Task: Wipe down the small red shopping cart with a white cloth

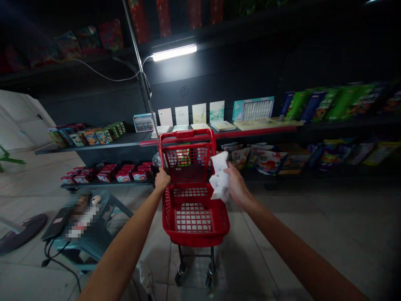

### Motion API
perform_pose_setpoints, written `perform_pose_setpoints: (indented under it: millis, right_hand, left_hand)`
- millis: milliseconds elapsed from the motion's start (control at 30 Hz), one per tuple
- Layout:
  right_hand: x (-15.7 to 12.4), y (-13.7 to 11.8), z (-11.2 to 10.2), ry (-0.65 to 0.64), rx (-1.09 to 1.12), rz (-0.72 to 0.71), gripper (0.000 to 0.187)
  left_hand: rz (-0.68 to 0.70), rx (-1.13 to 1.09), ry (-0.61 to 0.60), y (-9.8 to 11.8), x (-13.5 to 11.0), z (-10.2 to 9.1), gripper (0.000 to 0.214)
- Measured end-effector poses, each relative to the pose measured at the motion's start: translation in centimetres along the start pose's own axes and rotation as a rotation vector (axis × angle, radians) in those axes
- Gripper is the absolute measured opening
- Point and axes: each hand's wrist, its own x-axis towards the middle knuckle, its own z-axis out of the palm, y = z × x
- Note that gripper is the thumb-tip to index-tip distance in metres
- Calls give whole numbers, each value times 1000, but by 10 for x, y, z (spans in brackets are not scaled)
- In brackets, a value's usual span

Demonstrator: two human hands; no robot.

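A red plastic shopping cart (196, 239) with grid walls stands upright on the floor right in front of me. My left hand (162, 179) is closed around the left side of its frame, below the handle. In my right hand (238, 186) is a crumpled white cloth (220, 177), pinched between thumb and fingers. The cloth hangs at the cart's right side and hides part of that edge; whether it touches the frame I cannot tell. Through the grid of the cart's back, colourful packets on the shelf behind show.
Behind the cart runs a dark shelf unit with booklets (199, 115), snack bags (271, 161) and red boxes (123, 173). A metal pole (142, 79) rises near the handle. At left stand a blue-grey stool (94, 238) with a cabled dark device and a round stand base (25, 234).
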Motion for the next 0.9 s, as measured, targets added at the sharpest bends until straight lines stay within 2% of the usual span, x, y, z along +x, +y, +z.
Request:
perform_pose_setpoints:
  millis: [133,233,400,500,600,733,800,900]
  right_hand:
    - [64,14,52,95,-295,-178,39]
    - [98,19,100,117,-439,-302,41]
    - [130,16,172,118,-499,-465,45]
    - [134,24,199,-8,-630,-457,48]
    - [120,56,211,-262,-878,-370,49]
    - [81,119,205,-531,-1086,-182,45]
    - [62,140,195,-604,-1093,-110,39]
    - [49,148,178,-628,-1087,-73,26]
  left_hand:
    - [7,-3,4,0,0,1,40]
    - [11,5,8,-1,1,1,40]
    - [15,12,-9,-1,2,0,40]
    - [21,15,-15,-1,1,0,37]
    - [26,22,-13,-1,-2,0,34]
    - [3,29,-17,0,-5,-1,30]
    - [10,24,-8,1,-6,-2,29]
    - [15,10,-3,3,-7,-2,30]
